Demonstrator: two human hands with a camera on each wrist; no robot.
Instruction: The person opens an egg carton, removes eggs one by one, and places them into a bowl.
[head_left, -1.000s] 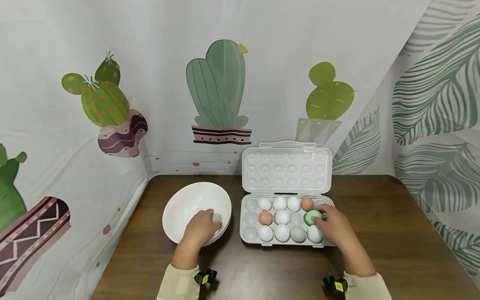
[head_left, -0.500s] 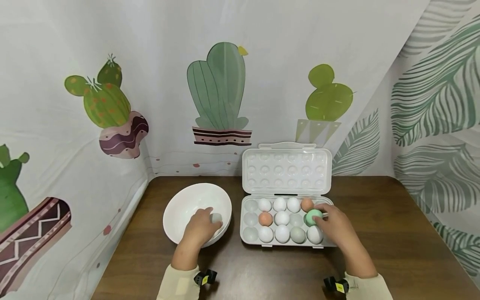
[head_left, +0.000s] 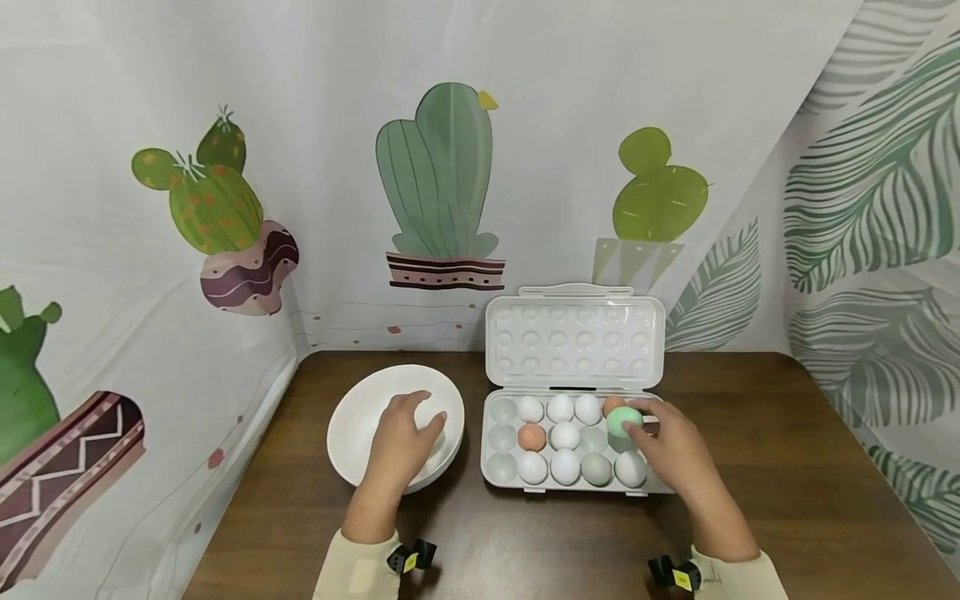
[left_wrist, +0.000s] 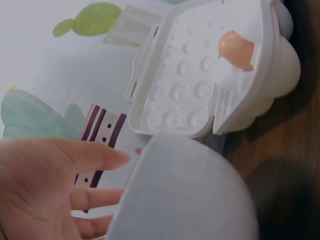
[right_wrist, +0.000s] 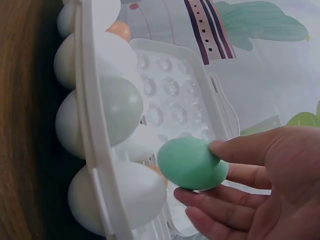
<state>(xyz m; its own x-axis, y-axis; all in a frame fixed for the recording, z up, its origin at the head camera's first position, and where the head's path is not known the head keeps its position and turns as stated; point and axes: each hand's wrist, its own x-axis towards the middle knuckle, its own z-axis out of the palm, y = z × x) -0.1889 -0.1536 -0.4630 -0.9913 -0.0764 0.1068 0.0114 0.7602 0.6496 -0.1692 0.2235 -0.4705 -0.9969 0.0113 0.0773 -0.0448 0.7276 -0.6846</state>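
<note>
The right hand (right_wrist: 275, 197) pinches a green egg (right_wrist: 192, 164) between thumb and fingers, holding it above the right part of an open egg box (right_wrist: 96, 105). Along the box's near row, from right to left, sit a white egg (right_wrist: 142, 195), a pale grey-green egg (right_wrist: 122, 107) and further white eggs (right_wrist: 116, 57). An orange egg (right_wrist: 120, 30), partly hidden, shows behind that row, farther left. Rounded cups (right_wrist: 70, 125) bulge from the box's near side, and nearer still is the brown wooden counter (right_wrist: 17, 125). On the far side the lid (right_wrist: 172, 86) stands open, dotted with round hollows, and beyond it is pale cloth (right_wrist: 260, 85) printed with a green cactus (right_wrist: 265, 22) and a striped pot (right_wrist: 209, 32).
</note>
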